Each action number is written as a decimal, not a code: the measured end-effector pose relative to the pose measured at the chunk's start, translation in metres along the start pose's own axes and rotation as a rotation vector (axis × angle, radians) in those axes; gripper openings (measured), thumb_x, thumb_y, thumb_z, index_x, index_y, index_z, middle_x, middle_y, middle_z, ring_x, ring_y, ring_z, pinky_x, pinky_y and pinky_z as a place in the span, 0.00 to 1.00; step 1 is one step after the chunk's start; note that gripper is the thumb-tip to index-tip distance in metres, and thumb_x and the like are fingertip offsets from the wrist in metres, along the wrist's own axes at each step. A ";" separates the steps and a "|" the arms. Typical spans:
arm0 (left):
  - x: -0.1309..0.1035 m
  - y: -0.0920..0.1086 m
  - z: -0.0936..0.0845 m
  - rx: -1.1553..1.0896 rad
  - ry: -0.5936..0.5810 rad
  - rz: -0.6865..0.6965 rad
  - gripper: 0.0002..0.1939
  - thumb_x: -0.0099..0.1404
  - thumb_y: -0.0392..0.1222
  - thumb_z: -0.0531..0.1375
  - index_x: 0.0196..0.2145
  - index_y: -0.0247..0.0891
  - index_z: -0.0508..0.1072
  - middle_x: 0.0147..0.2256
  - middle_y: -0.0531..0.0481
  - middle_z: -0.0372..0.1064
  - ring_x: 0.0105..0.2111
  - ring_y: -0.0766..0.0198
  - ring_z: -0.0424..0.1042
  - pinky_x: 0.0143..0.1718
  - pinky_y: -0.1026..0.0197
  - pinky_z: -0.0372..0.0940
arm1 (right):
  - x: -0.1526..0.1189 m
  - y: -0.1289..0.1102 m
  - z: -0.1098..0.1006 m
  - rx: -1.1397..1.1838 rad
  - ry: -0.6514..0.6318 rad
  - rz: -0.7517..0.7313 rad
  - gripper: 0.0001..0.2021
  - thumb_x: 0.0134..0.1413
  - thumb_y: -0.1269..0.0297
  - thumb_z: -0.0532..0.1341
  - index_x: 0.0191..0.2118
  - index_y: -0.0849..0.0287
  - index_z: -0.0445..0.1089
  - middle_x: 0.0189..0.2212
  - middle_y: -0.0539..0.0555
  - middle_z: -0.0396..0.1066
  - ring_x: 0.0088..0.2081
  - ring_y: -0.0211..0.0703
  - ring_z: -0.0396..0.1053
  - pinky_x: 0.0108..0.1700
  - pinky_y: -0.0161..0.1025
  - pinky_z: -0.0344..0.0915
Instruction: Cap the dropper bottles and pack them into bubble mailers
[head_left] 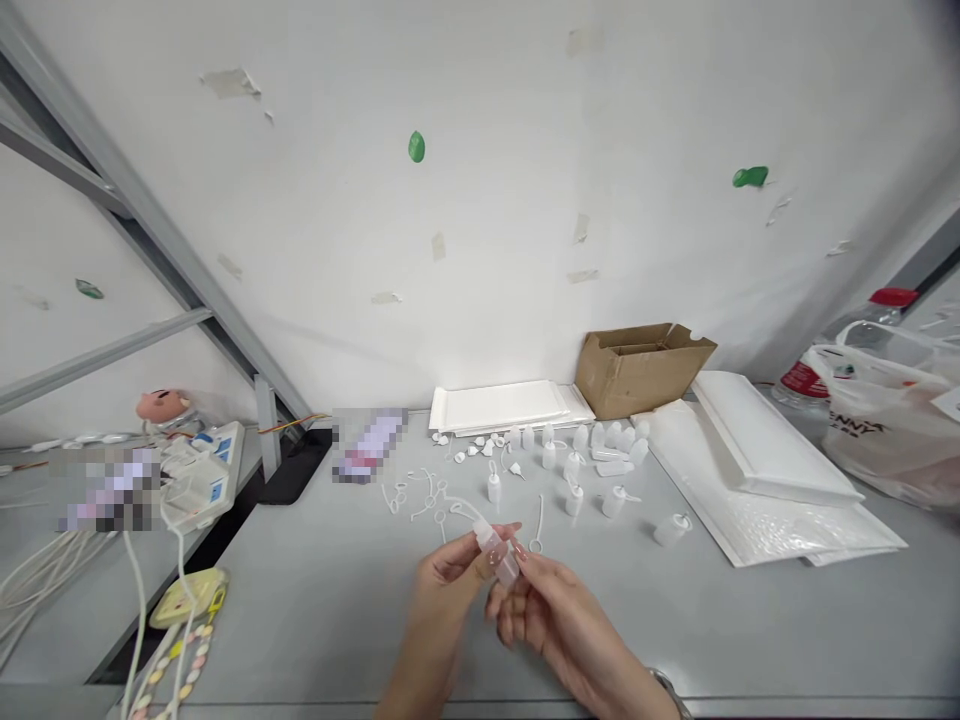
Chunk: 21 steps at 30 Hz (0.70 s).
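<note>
A small translucent bottle (504, 567) with a white top and a looped strap is held between both hands near the table's front. My left hand (455, 572) pinches it from the left, thumb and fingers closed round its upper part. From the right, my right hand (544, 600) touches the bottle with thumb and fingertips, its other fingers curled below. A capped bottle (494, 487) stands just beyond the hands. Several white strap pieces (430, 490) lie to the left, and one strap (538, 525) lies beyond my right hand. Small white caps (480, 447) are scattered farther back.
Several small bottles (574, 467) stand or lie at the back right. Behind them is an open cardboard box (645, 375), with white padded envelopes (772, 440) beside it. A plastic bag (885, 430) sits far right. Cables and a power strip (217, 480) are at left.
</note>
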<state>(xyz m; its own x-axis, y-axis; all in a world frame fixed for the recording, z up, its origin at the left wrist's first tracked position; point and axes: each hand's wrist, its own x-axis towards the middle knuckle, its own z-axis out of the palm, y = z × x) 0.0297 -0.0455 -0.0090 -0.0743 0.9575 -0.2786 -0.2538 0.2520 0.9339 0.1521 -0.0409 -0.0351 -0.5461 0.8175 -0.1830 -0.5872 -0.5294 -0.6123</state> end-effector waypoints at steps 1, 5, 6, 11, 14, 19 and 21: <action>-0.001 0.001 0.001 0.023 0.034 0.006 0.16 0.48 0.50 0.66 0.32 0.37 0.79 0.41 0.42 0.76 0.47 0.47 0.69 0.51 0.50 0.60 | -0.001 0.000 0.002 -0.027 0.018 -0.038 0.15 0.50 0.56 0.63 0.28 0.66 0.71 0.23 0.55 0.72 0.22 0.34 0.65 0.26 0.32 0.61; -0.003 -0.001 0.004 -0.024 0.052 0.003 0.18 0.49 0.52 0.65 0.34 0.37 0.79 0.40 0.40 0.76 0.48 0.47 0.68 0.51 0.50 0.60 | -0.002 -0.001 0.004 -0.096 0.046 -0.082 0.12 0.44 0.59 0.68 0.29 0.65 0.73 0.24 0.52 0.71 0.23 0.32 0.65 0.29 0.31 0.62; -0.003 -0.003 0.003 -0.051 0.033 -0.004 0.19 0.50 0.53 0.64 0.35 0.36 0.79 0.40 0.40 0.76 0.48 0.48 0.68 0.51 0.50 0.60 | -0.001 -0.001 0.003 -0.104 0.049 -0.075 0.12 0.44 0.59 0.68 0.28 0.65 0.73 0.23 0.52 0.71 0.23 0.32 0.65 0.29 0.30 0.62; 0.022 0.001 -0.022 0.123 -0.033 0.141 0.24 0.60 0.57 0.53 0.40 0.34 0.76 0.45 0.38 0.73 0.48 0.50 0.69 0.50 0.51 0.62 | -0.004 -0.006 -0.006 -0.106 0.125 -0.112 0.12 0.44 0.58 0.68 0.26 0.64 0.73 0.22 0.52 0.70 0.22 0.32 0.64 0.28 0.31 0.61; 0.061 0.007 -0.043 0.780 0.135 0.381 0.21 0.63 0.51 0.49 0.48 0.39 0.69 0.45 0.42 0.72 0.46 0.56 0.70 0.45 0.54 0.64 | -0.009 -0.014 -0.011 -0.147 0.208 -0.172 0.12 0.45 0.57 0.67 0.28 0.63 0.74 0.23 0.51 0.70 0.23 0.32 0.63 0.29 0.31 0.61; 0.126 0.001 -0.051 1.081 0.161 0.444 0.17 0.55 0.44 0.60 0.44 0.40 0.70 0.39 0.45 0.69 0.43 0.53 0.67 0.47 0.51 0.60 | -0.014 -0.018 -0.014 -0.184 0.251 -0.240 0.12 0.45 0.56 0.66 0.28 0.62 0.74 0.23 0.51 0.70 0.23 0.33 0.63 0.30 0.32 0.61; 0.140 -0.003 -0.047 1.155 0.178 0.460 0.16 0.57 0.43 0.59 0.44 0.38 0.70 0.39 0.44 0.68 0.44 0.51 0.65 0.47 0.50 0.59 | -0.015 -0.017 -0.013 -0.210 0.241 -0.239 0.12 0.45 0.56 0.66 0.28 0.61 0.74 0.23 0.51 0.70 0.23 0.33 0.63 0.30 0.33 0.61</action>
<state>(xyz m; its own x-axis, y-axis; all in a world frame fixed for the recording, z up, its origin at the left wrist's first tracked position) -0.0251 0.0807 -0.0613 -0.0829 0.9797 0.1823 0.8150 -0.0386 0.5782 0.1782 -0.0409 -0.0323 -0.2389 0.9549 -0.1763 -0.5325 -0.2807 -0.7985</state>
